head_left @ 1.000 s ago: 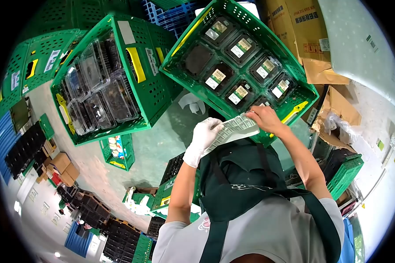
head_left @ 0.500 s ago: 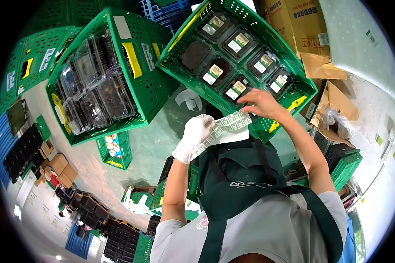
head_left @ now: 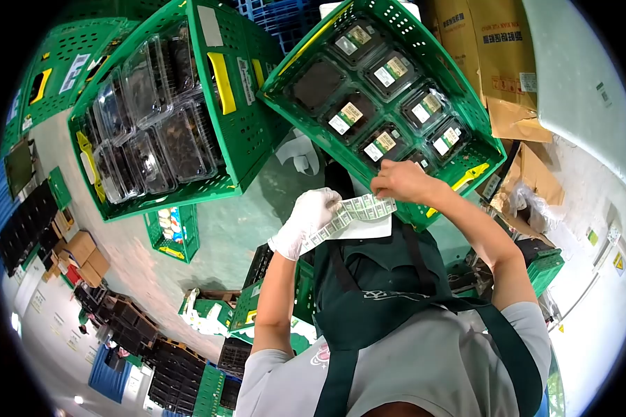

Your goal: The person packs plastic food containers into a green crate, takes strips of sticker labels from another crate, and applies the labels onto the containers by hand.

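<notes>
My left hand (head_left: pixel 311 217), in a white glove, is closed around a strip of small printed labels (head_left: pixel 351 214) with white backing paper behind it. The strip runs to the right in front of my apron. My bare right hand (head_left: pixel 409 182) has its fingertips pinched together at the strip's far right end; whether a label has come loose there is too small to see. Just beyond that hand stands a green crate (head_left: pixel 424 62) of clear-lidded packs of dark contents. Several packs carry a green-and-white label, such as this pack (head_left: pixel 381 144); a pack at the left (head_left: pixel 318 85) shows none.
Another green crate (head_left: pixel 231 149) with yellow handles, at the left, is filled with clear plastic packs (head_left: pixel 146 87). A small green crate (head_left: pixel 188 240) sits on the floor below it. Cardboard boxes (head_left: pixel 487 42) stand at the upper right, beside a pale padded surface (head_left: pixel 570 76).
My right hand has come down and left from the crate's near packs, its fingers closing at the end of the label strip. The view has shifted slightly; my left hand still holds the strip.
</notes>
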Available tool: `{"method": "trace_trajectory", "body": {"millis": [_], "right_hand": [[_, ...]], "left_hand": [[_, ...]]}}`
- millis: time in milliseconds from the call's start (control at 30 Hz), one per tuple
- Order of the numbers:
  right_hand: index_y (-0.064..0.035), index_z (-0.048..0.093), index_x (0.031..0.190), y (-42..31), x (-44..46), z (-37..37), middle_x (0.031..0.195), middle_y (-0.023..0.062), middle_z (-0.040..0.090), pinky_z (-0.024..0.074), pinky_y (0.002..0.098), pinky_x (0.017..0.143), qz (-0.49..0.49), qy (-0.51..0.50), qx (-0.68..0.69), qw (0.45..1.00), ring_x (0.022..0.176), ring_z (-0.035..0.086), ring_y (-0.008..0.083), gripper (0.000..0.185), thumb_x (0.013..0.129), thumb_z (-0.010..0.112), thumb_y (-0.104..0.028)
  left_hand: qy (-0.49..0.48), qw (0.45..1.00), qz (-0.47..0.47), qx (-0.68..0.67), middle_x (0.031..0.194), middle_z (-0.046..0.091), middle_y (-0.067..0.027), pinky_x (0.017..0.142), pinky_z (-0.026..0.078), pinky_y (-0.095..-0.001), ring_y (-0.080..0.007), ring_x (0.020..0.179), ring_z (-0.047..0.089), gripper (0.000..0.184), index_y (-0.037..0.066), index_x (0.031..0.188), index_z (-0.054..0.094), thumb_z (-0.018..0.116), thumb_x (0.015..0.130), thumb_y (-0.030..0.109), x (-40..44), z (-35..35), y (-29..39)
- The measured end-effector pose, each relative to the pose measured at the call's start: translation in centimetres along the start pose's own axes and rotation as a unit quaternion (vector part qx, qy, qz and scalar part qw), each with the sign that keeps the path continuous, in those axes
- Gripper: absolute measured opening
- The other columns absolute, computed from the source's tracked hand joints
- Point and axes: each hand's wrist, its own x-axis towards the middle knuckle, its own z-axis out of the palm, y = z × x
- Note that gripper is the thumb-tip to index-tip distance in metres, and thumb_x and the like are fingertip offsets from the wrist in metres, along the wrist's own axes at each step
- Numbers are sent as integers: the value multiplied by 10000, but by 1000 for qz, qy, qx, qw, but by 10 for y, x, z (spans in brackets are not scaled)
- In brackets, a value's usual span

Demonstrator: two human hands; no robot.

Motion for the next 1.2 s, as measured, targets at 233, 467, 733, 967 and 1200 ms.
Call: {"method": "trace_trajectory", "body": {"millis": [233,467,733,967,1200], "right_hand": [[-125,587,728,8,19,4,678,-8,557,447,338,583,-42,30,56,997,774,510,194,100,696,664,-182],[-75,610,833,109,78,30,659,-32,546,385,189,451,384,364,559,639,526,471,55,104,777,669,-141],[-76,628,874,178,152,99,630,5,540,389,233,411,490,461,610,419,488,467,92,177,735,719,-138],[-10,632,769,198,153,113,598,64,560,416,295,438,675,419,253,553,500,523,142,348,634,804,-281],[31,594,805,178,181,84,733,70,610,490,200,515,378,455,624,509,575,577,114,158,736,703,-60]], "left_hand": [[-66,988,-91,-102,729,618,-137,636,467,-345,-268,681,607,168,56,859,653,583,781,188,4,-9,-16],[-72,972,-165,-152,679,609,-166,618,465,-349,-294,652,606,170,22,816,639,576,785,177,-3,8,-74],[-55,970,-162,-175,638,591,-75,575,446,-289,-131,590,542,147,-24,817,613,570,824,117,-14,18,-90],[-36,967,-150,-203,753,602,-167,623,445,-352,-309,700,596,132,33,809,618,564,784,151,-21,35,-122],[36,967,-109,-227,753,562,-85,641,451,-284,-148,672,534,180,-5,922,532,580,843,149,-31,84,-171]]}}
